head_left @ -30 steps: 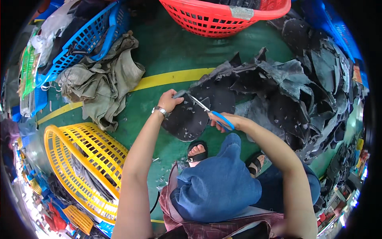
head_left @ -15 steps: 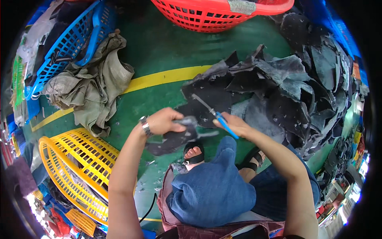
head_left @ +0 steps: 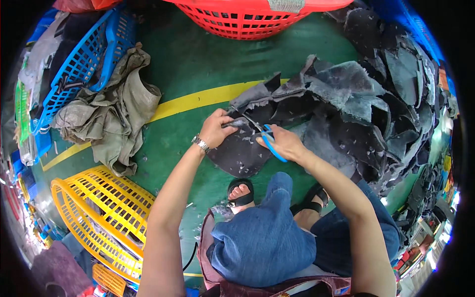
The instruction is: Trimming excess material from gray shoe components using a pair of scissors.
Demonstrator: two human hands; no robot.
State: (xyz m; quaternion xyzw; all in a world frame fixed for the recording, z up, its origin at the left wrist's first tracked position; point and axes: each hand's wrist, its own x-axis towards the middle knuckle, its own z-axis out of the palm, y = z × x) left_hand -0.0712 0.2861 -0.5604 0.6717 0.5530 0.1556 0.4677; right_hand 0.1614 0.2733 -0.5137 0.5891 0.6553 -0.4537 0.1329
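Observation:
My right hand is closed round the blue handles of a pair of scissors, whose metal blades point up and left. My left hand, with a metal watch on the wrist, pinches the edge of a dark grey leather-like piece beside the blades. The piece hangs down as a broad rounded flap just beyond my feet. Where the blades meet the material is partly hidden among dark layers. To the right, a large heap of similar dark and grey pieces reaches close to my right hand.
A yellow basket lies tilted at left, with a crumpled grey-beige cloth farther up. Beyond that cloth leans a blue basket. A red basket stands at the far side. A yellow line crosses the green floor.
My left hand has moved farther away and to the right, bringing the piece it grips to the scissors. The scissor blades are now at the material's edge; my right hand moved slightly left and away.

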